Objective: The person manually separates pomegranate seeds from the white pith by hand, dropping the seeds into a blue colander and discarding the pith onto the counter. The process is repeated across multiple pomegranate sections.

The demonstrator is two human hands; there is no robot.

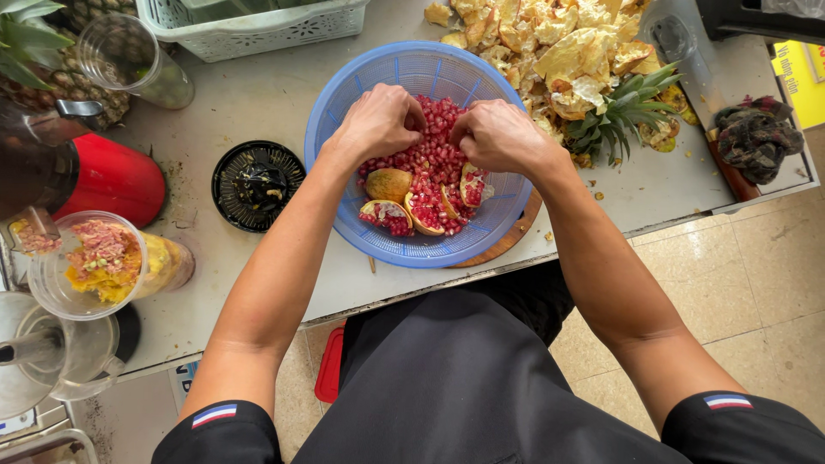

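My two hands meet over the heap of loose red pomegranate seeds inside the round blue plastic colander. My left hand is curled into a loose fist, its fingers folded under and pressed down at the left edge of the seeds; what they clasp is hidden beneath my knuckles. My right hand is curled the same way at the right edge, fingers bent inward on something I cannot make out. The two fists sit near each other with seeds showing in the gap between them.

Nearer to me in the colander lie broken pomegranate pieces: one yellowish rind piece turned skin up, and others open with red seeds in their pale shells. The colander rests on a round wooden board, which peeks out at its lower right, close to the front edge of the grey desk.

Beyond my right hand is a pile of pale yellow empty pomegranate rinds, with a green pineapple crown just beside it and a dark crumpled cloth further right. To the left of the colander sits a black round juicer strainer. Further left stand a red juicer body, a clear plastic jug holding fruit pulp, a clear plastic cup, and a whole pineapple. A pale green plastic basket stands at the far edge.
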